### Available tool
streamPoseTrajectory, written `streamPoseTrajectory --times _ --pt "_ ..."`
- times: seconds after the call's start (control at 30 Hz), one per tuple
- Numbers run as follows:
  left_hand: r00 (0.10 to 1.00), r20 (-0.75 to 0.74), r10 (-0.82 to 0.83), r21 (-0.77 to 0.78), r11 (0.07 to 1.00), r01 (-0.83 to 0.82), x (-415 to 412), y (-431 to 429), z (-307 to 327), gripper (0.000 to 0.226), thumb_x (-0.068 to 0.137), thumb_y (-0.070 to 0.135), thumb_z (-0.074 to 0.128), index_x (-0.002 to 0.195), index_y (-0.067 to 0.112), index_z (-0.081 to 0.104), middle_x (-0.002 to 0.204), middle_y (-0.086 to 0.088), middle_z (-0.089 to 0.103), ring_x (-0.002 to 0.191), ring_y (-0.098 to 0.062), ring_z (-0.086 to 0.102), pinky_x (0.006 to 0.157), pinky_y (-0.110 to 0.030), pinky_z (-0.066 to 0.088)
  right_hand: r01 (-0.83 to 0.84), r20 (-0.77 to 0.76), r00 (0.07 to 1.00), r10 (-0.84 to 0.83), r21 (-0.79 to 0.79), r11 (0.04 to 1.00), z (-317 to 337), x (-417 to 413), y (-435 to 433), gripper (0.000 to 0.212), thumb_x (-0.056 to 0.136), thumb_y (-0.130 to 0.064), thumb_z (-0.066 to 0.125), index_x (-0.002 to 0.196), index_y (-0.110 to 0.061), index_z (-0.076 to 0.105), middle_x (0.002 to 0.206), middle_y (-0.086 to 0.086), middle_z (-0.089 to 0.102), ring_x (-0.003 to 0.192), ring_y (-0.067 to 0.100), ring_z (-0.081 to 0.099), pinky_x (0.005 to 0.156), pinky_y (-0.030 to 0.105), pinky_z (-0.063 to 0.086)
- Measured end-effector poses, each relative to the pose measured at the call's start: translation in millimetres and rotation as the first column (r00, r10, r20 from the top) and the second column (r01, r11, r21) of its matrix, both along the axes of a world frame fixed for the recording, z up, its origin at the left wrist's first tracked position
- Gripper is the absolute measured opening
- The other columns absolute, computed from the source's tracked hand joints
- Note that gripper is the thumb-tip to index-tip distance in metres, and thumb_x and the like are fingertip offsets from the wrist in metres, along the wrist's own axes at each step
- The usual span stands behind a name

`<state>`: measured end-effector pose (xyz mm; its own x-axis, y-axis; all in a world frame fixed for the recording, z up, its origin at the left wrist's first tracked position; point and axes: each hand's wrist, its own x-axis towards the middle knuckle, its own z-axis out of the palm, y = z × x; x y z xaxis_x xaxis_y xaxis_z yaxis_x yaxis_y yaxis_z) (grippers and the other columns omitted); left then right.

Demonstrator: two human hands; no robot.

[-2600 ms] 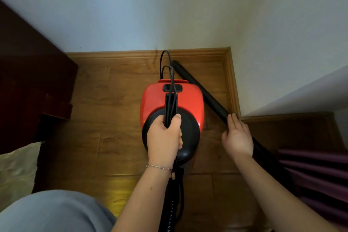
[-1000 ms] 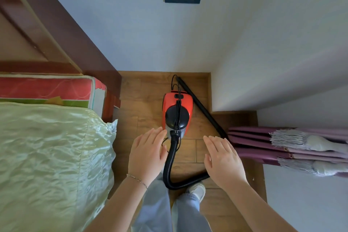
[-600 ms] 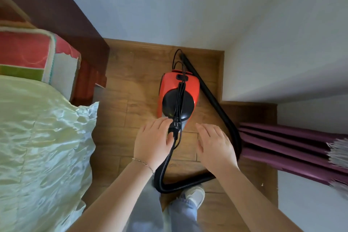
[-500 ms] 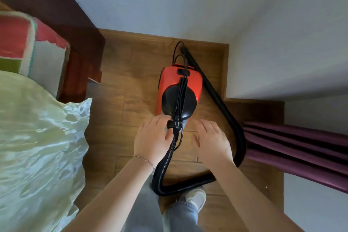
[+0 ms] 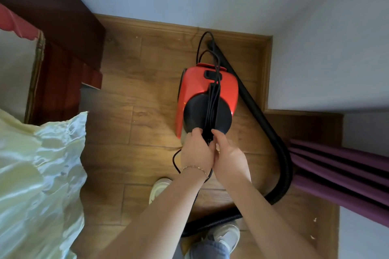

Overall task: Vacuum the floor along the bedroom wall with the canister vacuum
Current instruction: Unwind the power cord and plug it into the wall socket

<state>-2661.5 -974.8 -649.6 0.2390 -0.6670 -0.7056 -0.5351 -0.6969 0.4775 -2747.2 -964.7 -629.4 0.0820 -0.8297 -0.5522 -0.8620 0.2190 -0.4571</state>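
both hands (image 5: 212,153) grip vacuum cord (image 5: 212,107).

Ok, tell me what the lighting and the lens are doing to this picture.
Head view: wide-angle bend bows the baseboard; a bright patch lies on the floor left of the vacuum; sheen on the bedding; hands and vacuum look sharp.

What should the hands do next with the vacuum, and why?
Probably pull the cord loose. Both hands, left and right, pinch it at the front of the vacuum, where it is still bundled over the top, so it likely isn't plugged in yet.
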Motion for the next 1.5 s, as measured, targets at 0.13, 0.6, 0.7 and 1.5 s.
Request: streamPoseTrajectory --times 0.13,0.6,0.7,1.5 --pt "1.0 0.02 0.007 0.13 0.991 -0.01 4 -4 -2 0.025 0.085 0.017 0.057 0.108 0.01 0.052 0.103 -0.006 0.062 0.094 -0.026 0.06 0.068 -0.028 0.039 0.077 0.056 0.995 -0.08 0.049 0.996 6 1 3 0.046 0.095 -0.012 0.045 0.139 -0.025 0.042 0.128 0.001 0.06 0.108 0.024 0.061 0.088 0.038 0.05" --pt "0.853 -0.433 0.291 0.103 0.956 -0.274 13 14 41 0.009 0.087 0.018 0.058 0.097 0.018 0.057 0.092 -0.009 0.064 0.084 -0.02 0.061 0.084 -0.04 0.05 0.279 0.223 0.924 -0.311 0.161 0.947 34 -3 -7 0.04 0.092 -0.007 0.045 0.124 -0.028 0.055 0.118 -0.005 0.06 0.09 0.006 0.059 0.063 0.012 0.044" --pt "0.795 -0.507 0.332 0.051 0.933 -0.358 19 20 60 0.015 0.086 0.02 0.06 0.101 0.02 0.059 0.102 -0.007 0.067 0.099 -0.023 0.065 0.092 -0.04 0.051 0.317 0.278 0.893 -0.355 0.172 0.933 46 -1 -12 0.041 0.092 -0.005 0.042 0.122 -0.031 0.055 0.117 -0.007 0.061 0.085 0.002 0.059 0.057 0.008 0.044" --pt "0.936 -0.34 0.091 -0.037 0.993 -0.109 42 -8 137 0.015 0.089 0.014 0.047 0.086 0.018 0.061 0.074 0.002 0.063 0.064 -0.014 0.053 0.063 -0.027 0.043 -0.005 0.256 0.967 -0.001 0.021 1.0 124 18 -54 0.045 0.096 -0.004 0.042 0.136 -0.025 0.05 0.143 -0.007 0.046 0.126 0.009 0.049 0.097 0.017 0.04"
